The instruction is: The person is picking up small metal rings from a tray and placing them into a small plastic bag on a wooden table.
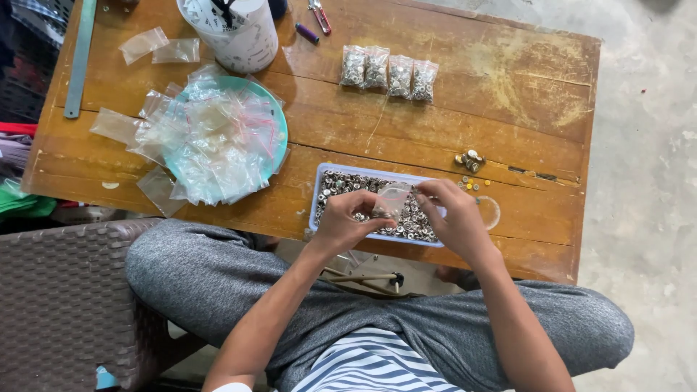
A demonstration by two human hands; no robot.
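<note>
My left hand [347, 219] and my right hand [454, 216] together hold a small clear plastic bag [393, 200] over a shallow pale blue tray [317, 190] full of small silver metal parts [345, 184]. Both hands pinch the bag's edges, left on its left side, right on its right. The tray lies at the near edge of a worn wooden table [465, 94]. Whether the bag holds any parts is too small to tell.
A teal plate [279, 123] heaped with empty clear bags [210, 138] lies to the left. Several filled bags [388, 74] sit in a row behind the tray. A white cup [239, 36], a metal ruler [78, 58], loose parts [470, 161] and a wicker chair [58, 305] surround me.
</note>
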